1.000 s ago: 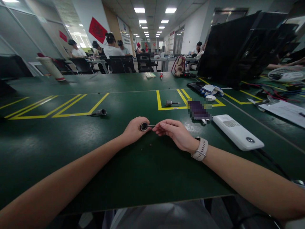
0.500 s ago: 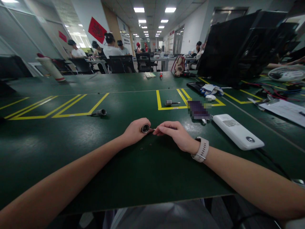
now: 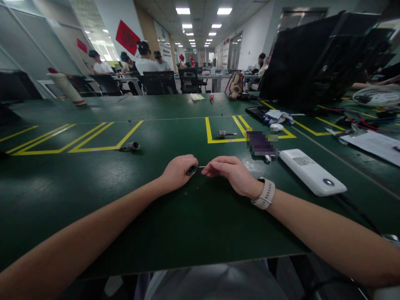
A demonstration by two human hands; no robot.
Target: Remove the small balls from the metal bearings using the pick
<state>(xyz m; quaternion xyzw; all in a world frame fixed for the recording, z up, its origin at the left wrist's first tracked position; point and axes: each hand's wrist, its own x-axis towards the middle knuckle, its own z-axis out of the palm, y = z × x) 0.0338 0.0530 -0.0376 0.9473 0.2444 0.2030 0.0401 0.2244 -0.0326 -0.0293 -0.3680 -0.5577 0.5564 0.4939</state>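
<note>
My left hand point(image 3: 178, 171) is closed around a metal cylindrical fitting point(image 3: 191, 170), whose dark hollow end faces me. Most of the fitting is hidden by the fingers. A thin shiny metal rod point(image 3: 201, 167) spans the small gap between my hands. The fingertips of my right hand point(image 3: 229, 173) are pinched together at the rod's right end; how far it runs into them is hidden. Below the hands, two tiny rings point(image 3: 186, 193) lie on the green table point(image 3: 200, 233). Similar fittings rest farther off, one at the left point(image 3: 131, 146) and one inside yellow tape point(image 3: 222, 134).
At the right lie a white power bank point(image 3: 312, 171) with a cable, a partly blurred phone point(image 3: 261, 142), gloves point(image 3: 278, 116) and a clipboard point(image 3: 371, 141). A large black monitor point(image 3: 306, 62) stands behind them. People sit at desks in the background.
The fitting in my left hand has turned slightly, and more of the thin rod shows between the hands. My right hand has shifted a little.
</note>
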